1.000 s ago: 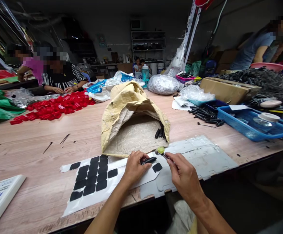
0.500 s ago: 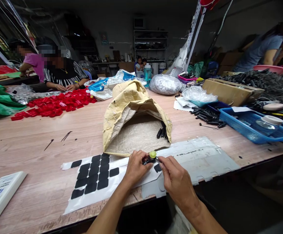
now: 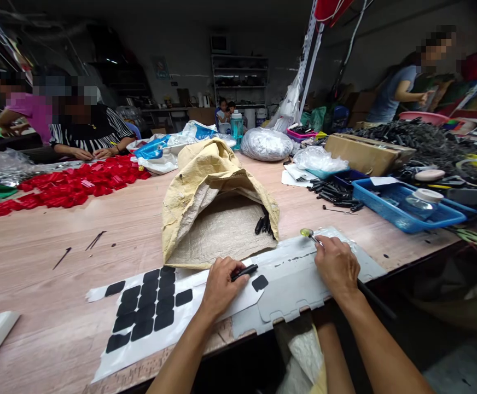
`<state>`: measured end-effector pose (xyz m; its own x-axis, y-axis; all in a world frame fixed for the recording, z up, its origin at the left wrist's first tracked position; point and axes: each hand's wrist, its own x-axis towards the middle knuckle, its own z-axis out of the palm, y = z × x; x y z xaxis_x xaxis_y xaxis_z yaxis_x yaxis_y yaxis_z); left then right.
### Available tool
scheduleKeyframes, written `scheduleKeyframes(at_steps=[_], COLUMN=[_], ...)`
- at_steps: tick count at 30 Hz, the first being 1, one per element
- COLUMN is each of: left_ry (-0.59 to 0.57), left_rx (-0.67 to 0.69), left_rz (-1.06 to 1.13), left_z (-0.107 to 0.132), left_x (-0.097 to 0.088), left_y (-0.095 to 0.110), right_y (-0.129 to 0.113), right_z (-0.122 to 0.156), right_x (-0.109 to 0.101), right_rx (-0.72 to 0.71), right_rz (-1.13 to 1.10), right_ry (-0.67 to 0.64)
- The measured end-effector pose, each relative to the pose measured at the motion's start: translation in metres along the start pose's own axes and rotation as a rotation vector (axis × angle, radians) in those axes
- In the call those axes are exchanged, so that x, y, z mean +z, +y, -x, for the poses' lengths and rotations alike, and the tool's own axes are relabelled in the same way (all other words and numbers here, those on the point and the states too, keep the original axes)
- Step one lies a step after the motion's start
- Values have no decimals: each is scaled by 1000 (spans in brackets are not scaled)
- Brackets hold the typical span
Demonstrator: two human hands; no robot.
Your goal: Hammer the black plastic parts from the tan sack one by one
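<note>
My left hand (image 3: 221, 287) is closed round a small black plastic part (image 3: 244, 271), resting on a white backing sheet (image 3: 148, 334) that carries several black adhesive pads (image 3: 148, 306). One loose black pad (image 3: 260, 283) lies just right of that hand. My right hand (image 3: 337, 266) is closed on a thin tool with a yellow-green round tip (image 3: 306, 233), held low over a grey plastic sheet (image 3: 296, 290). An open tan sack (image 3: 216, 202) with black parts (image 3: 264, 224) at its mouth lies just beyond both hands.
Red pieces (image 3: 66, 186) are heaped at the left, where other people sit. A blue tray (image 3: 402, 205), loose black parts (image 3: 335, 192), a cardboard box (image 3: 365, 153) and a big pile of black parts (image 3: 419, 139) stand at the right. Thin pins (image 3: 94, 239) lie on the wooden table (image 3: 58, 273).
My right hand has drawn the yellow-tipped tool away from the black part and out to the right, down onto the grey sheet. My left hand has kept hold of the part.
</note>
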<state>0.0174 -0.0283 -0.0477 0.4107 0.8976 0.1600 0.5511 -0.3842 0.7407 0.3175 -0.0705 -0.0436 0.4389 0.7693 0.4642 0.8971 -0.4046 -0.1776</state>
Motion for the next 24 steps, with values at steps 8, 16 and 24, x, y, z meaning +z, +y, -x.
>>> scheduleKeyframes(at_steps=[8, 16, 24], left_ry=[-38, -10, 224], left_rx=[18, 16, -159], left_rz=[-19, 53, 851], left_z=[0, 2, 11], left_x=[-2, -2, -56], left_y=[-3, -1, 19], right_y=[10, 11, 8], right_z=[-3, -1, 0], right_x=[23, 25, 22], right_rx=[20, -8, -1], right_rz=[47, 85, 73], right_ry=[-16, 5, 3])
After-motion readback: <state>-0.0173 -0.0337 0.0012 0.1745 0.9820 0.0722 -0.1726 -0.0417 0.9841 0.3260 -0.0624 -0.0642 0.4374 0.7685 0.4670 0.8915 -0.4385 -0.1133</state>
